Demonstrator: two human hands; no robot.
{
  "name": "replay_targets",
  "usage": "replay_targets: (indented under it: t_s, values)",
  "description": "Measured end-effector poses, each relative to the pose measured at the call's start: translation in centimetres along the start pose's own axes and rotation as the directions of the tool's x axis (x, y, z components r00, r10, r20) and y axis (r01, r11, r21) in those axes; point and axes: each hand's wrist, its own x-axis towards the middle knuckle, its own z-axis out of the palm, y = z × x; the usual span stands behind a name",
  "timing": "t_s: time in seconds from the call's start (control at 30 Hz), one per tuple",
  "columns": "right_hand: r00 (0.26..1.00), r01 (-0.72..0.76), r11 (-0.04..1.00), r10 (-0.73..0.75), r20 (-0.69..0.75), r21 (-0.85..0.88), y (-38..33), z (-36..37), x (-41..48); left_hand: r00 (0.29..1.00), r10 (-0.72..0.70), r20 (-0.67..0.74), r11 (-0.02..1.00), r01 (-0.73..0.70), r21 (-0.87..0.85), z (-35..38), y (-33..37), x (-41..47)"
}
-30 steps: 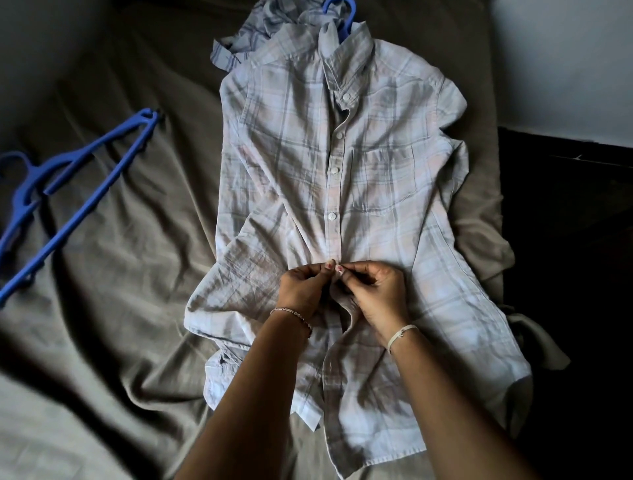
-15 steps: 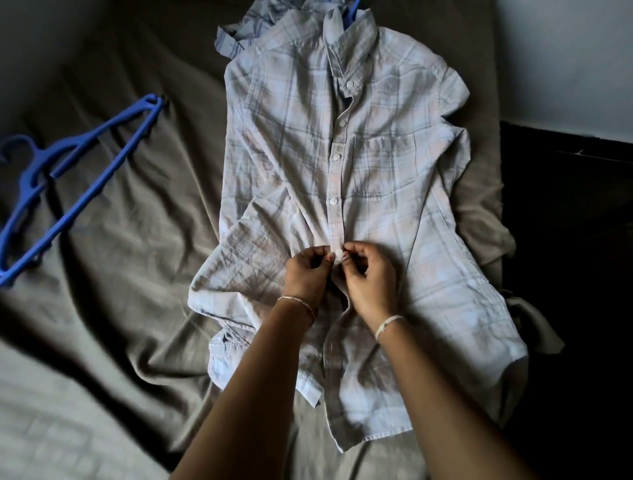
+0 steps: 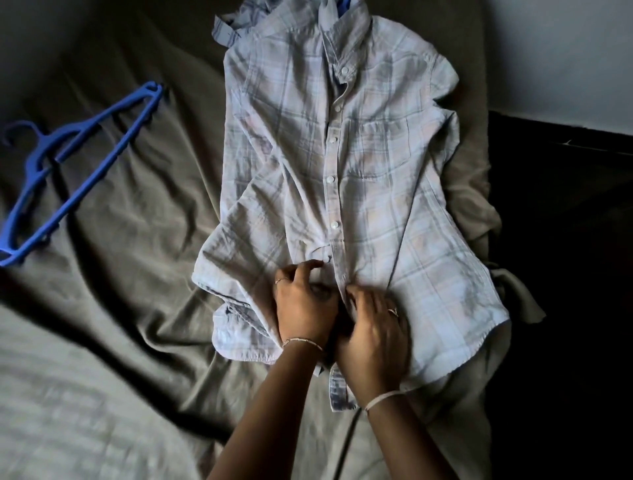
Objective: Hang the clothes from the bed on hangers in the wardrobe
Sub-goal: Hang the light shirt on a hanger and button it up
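A pale plaid shirt lies face up on the bed, buttoned most of the way down its front. A bit of blue hanger hook shows at its collar. My left hand and my right hand sit side by side on the lower placket, fingers curled into the cloth on either side of the button strip. The fingertips are partly hidden in the fabric. A spare blue hanger lies flat on the sheet at the left.
The bed is covered by a rumpled olive-grey sheet. Another light garment peeks out behind the shirt's shoulder. A dark drop-off runs along the bed's right side below a pale wall.
Both hands have slid further down the shirt's front to the lower placket. The view has shifted, so the shirt and the spare hanger sit higher in frame.
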Motion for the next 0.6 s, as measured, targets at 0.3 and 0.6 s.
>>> replay_targets:
  t_s: [0.3,0.6]
  values:
    - [1.000,0.017,0.996,-0.014,0.028,-0.087,0.9,-2.0,0.8,0.976,0.216,-0.004,0.975,-0.216,0.056,-1.4,-0.7,-1.5]
    - [0.993,0.044,0.937,-0.002,0.118,-0.347,-1.1,-1.8,2.4,0.985,0.173,0.004,0.950,-0.168,0.265,-3.2,-0.1,-3.8]
